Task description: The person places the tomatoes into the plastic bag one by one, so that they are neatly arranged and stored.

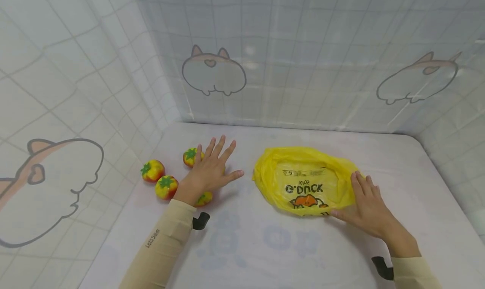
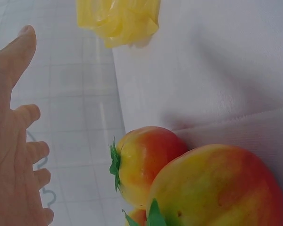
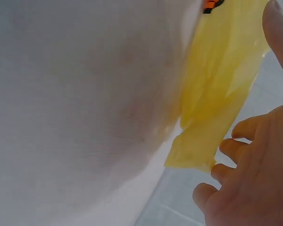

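Note:
A yellow plastic bag (image 1: 282, 194) with a printed duck lies flat on the white tabletop, its mouth spread into a wide oval. My right hand (image 1: 369, 211) is at the bag's right edge, fingers extended and thumb apart by its near rim. Several red-and-yellow, tomato-like fruits (image 1: 166, 188) with green leafy tops sit on the left. Above some of them my left hand (image 1: 210, 171) is spread wide, partly hiding them and holding nothing. The left wrist view shows a large fruit (image 2: 221, 188) below that hand; the right wrist view shows the bag (image 3: 217, 89) beside the right fingers.
A white cloth with faint blue lettering covers the table (image 1: 265, 255). Pale grid-patterned curtains (image 1: 303, 61) with cartoon animals enclose it at the back and both sides. The left curtain comes down close beside the fruits.

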`<state>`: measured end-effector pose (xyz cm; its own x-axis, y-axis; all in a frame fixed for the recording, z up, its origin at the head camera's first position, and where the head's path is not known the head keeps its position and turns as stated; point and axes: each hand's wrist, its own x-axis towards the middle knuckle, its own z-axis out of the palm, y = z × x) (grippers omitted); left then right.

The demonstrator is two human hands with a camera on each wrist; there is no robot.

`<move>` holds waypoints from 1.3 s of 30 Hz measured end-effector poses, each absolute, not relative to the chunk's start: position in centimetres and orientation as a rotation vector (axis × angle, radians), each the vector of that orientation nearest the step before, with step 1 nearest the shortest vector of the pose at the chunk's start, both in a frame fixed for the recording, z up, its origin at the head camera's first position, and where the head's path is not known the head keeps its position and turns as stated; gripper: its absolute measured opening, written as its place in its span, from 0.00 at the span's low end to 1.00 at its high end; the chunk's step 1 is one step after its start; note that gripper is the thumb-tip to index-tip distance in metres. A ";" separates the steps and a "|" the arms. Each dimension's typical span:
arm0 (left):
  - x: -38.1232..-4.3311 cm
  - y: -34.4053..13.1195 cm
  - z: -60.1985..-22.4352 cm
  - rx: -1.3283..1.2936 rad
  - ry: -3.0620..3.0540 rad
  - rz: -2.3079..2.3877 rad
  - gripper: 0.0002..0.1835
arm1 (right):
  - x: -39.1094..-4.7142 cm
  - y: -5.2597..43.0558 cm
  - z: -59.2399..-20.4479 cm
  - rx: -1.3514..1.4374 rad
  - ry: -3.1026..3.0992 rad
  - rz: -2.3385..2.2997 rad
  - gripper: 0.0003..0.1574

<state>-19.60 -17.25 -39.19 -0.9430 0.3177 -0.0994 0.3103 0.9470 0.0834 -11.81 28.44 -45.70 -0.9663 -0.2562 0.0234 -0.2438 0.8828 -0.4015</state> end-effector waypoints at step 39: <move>-18.0 -18.8 -39.7 0.425 2.987 0.213 0.53 | -11.8 28.8 -47.2 -0.308 2.863 -0.665 0.64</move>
